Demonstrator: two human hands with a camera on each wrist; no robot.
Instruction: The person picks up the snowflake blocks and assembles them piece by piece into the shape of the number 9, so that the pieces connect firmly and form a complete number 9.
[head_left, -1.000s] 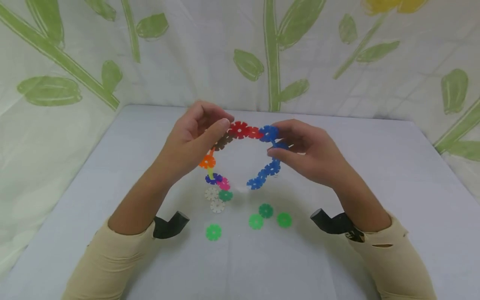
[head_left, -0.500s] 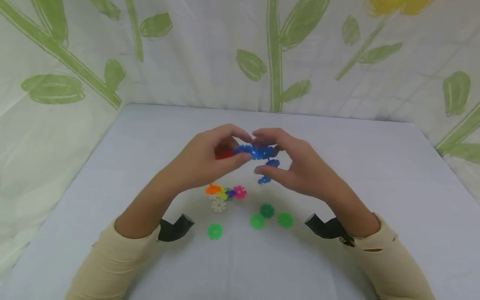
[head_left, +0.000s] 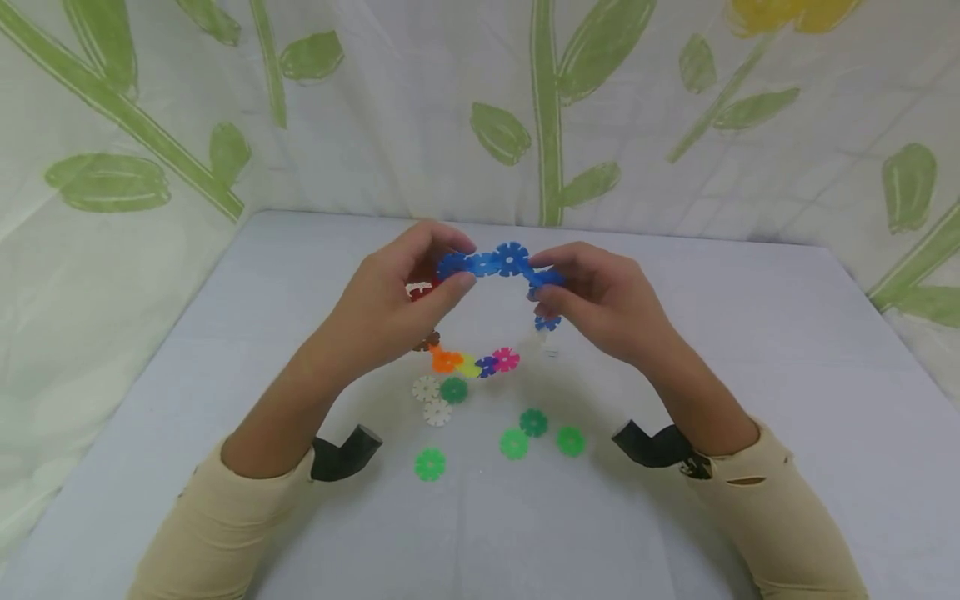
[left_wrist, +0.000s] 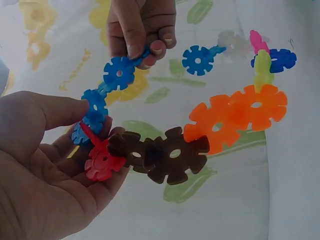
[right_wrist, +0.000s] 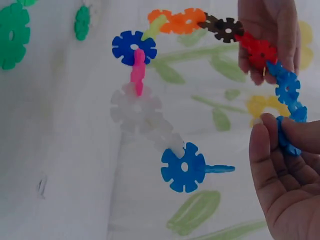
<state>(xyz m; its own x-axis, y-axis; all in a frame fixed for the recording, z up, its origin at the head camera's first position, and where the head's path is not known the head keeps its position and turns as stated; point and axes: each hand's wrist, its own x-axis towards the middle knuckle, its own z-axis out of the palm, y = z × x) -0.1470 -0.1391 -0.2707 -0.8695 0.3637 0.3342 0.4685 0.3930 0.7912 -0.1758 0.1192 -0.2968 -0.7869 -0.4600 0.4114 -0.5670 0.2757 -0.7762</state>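
Note:
A chain of snowflake-shaped plastic discs (head_left: 510, 260) hangs in a loop above the grey table (head_left: 750, 333). My left hand (head_left: 461, 265) pinches it where the blue discs (left_wrist: 95, 107) meet the red disc (left_wrist: 100, 160), thumb on top. Brown (left_wrist: 165, 155) and orange discs (left_wrist: 235, 117) run on from there. My right hand (head_left: 542, 283) pinches a blue disc (right_wrist: 287, 140) further along. The lower part carries yellow, pink (head_left: 506, 359), clear (right_wrist: 137, 110) and blue discs (right_wrist: 183, 167). Whether that last blue disc joins the piece in my right hand I cannot tell.
Loose discs lie on the table below the hands: two white ones (head_left: 425, 388), a dark green one (head_left: 453, 389) and several green ones (head_left: 513, 443). A leaf-patterned cloth (head_left: 547, 100) stands behind and to both sides of the table.
The hands came together and dropped, then rose and parted again. The chain has shifted round: blue discs now span the top where red was, and the coloured end hangs lower.

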